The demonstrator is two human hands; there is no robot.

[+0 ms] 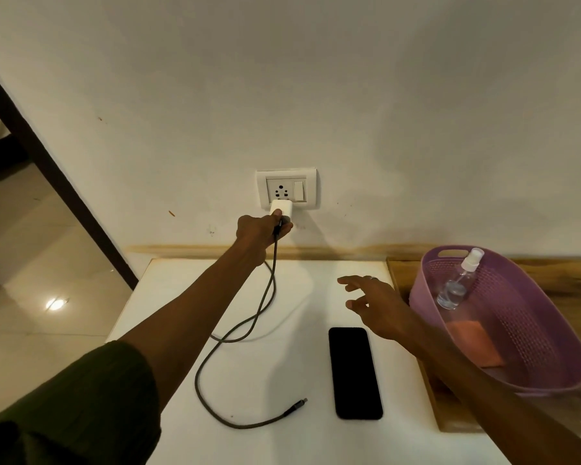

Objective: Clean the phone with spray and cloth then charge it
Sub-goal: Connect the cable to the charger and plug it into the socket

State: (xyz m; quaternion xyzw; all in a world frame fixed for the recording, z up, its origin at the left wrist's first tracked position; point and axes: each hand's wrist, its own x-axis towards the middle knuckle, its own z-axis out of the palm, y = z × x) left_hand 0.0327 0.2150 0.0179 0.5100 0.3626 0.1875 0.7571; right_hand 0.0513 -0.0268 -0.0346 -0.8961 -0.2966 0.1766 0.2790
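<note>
White tabletop (265, 441) under wall socket (285, 189). Left hand (260, 229) pinches charger adapter (281, 208) at socket. Right hand (376, 307) splayed, empty. Phone (354, 372) below it: rigid, slick glass, likely fragile; grip long edges. Cable tip (297, 405) beside phone, light, limp.

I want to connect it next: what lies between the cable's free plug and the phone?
Nothing; the head view shows bare white table between cable plug and phone.
</note>
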